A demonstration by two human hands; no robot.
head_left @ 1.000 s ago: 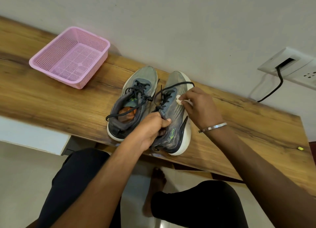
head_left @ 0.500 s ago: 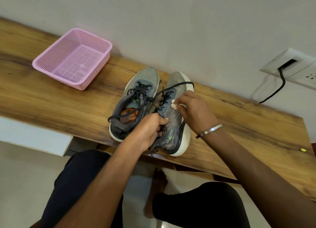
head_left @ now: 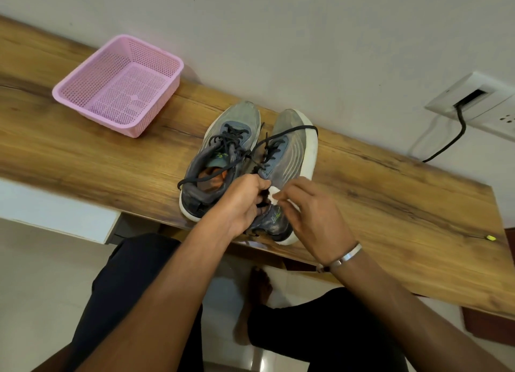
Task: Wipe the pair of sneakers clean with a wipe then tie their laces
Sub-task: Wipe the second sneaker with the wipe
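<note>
Sneakers point(head_left: 248, 162) sit side by side at frame centre on desk point(head_left: 83, 154). Wipe point(head_left: 273, 195), pinched in right hand point(head_left: 309, 218) grip, has slid from upper lacing down toward heel side. Left hand point(head_left: 239, 204) grip still clamps right sneaker collar. Wiping continues; laces point(head_left: 237, 145) untied.

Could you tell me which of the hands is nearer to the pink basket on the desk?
The left. The left hand grips the heel end of the right-hand sneaker, on the side toward the pink basket; the right hand, pinching the wipe, sits farther away.

Matt mesh sneakers point(head_left: 250, 159), perhaps paper wipe point(head_left: 273, 196), grained wood shelf point(head_left: 83, 154)
</note>
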